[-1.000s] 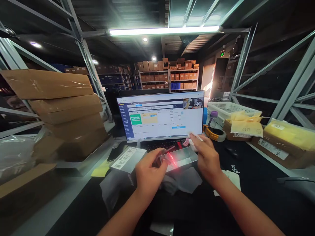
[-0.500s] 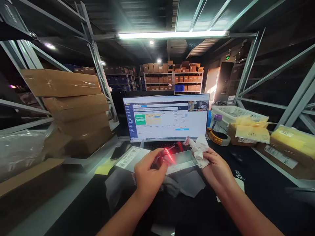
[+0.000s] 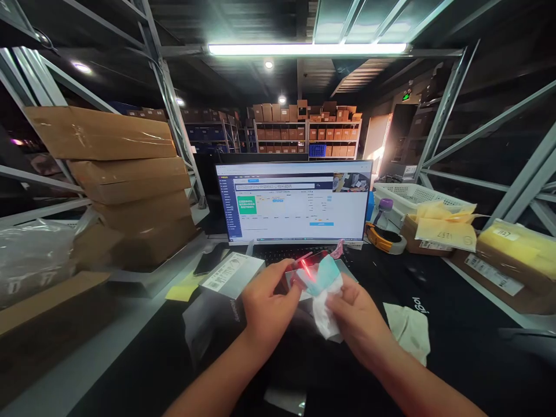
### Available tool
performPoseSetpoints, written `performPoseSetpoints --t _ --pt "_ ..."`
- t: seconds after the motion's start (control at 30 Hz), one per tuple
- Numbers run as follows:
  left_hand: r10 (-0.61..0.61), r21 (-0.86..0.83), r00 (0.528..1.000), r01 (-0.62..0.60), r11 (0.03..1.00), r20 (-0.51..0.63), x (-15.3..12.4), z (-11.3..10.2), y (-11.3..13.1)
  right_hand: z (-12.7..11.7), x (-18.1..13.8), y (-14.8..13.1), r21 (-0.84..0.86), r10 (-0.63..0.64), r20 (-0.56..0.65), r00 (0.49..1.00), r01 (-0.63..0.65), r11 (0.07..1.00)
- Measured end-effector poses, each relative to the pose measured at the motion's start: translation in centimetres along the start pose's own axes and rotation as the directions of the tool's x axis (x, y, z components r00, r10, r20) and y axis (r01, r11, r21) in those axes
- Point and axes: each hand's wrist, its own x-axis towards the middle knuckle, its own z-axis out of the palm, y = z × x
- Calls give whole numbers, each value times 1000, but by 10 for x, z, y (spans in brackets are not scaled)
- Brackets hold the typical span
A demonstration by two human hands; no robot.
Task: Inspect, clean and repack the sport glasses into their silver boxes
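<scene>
My left hand (image 3: 271, 298) is closed, thumb and fingers pinching a thin glossy piece (image 3: 307, 270) with a bright red streak of light across it; its kind I cannot make out. Between the fingers of my right hand (image 3: 358, 315) is a crumpled white tissue (image 3: 326, 315). A pale blue patch at the tissue's upper end lies over the glossy piece. Left of my hands, a flat grey-white box (image 3: 243, 272) with a printed label rests on the black desk mat (image 3: 152, 353). Another pale crumpled cloth (image 3: 408, 330) lies right of my right forearm.
A lit monitor (image 3: 286, 208) stands behind my hands, a keyboard below it. Stacked cardboard boxes (image 3: 125, 174) rise at left, beside a yellow slip (image 3: 181, 288). Rightward are a tape roll (image 3: 386, 240), a white basket (image 3: 421, 197) and a labelled carton (image 3: 495, 275).
My right hand has brought the tissue leftward and down onto the glossy piece, and its pale blue part now shows. My left hand keeps its pinch. The monitor's page looks slightly different.
</scene>
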Motion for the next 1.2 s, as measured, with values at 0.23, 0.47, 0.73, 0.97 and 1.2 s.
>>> performPoseSetpoints --t 0.23,0.47,0.73,0.97,1.2 --pt "94 4 996 -94 996 -1 -2 -4 3 -13 -2 -37 135 76 -71 995 -66 989" --pt "75 33 997 -74 997 -25 4 -9 4 3 -5 0 -38 -56 -31 998 55 998" --pt "117 10 993 -117 993 8 -2 -4 6 -9 0 -30 43 -34 -128 991 40 998" --pt "107 46 994 -106 993 -19 -1 -5 6 1 -1 -3 21 -45 31 998 44 999" --pt "155 -33 988 -155 987 4 -3 -6 13 -9 0 -18 99 -130 33 991 126 987"
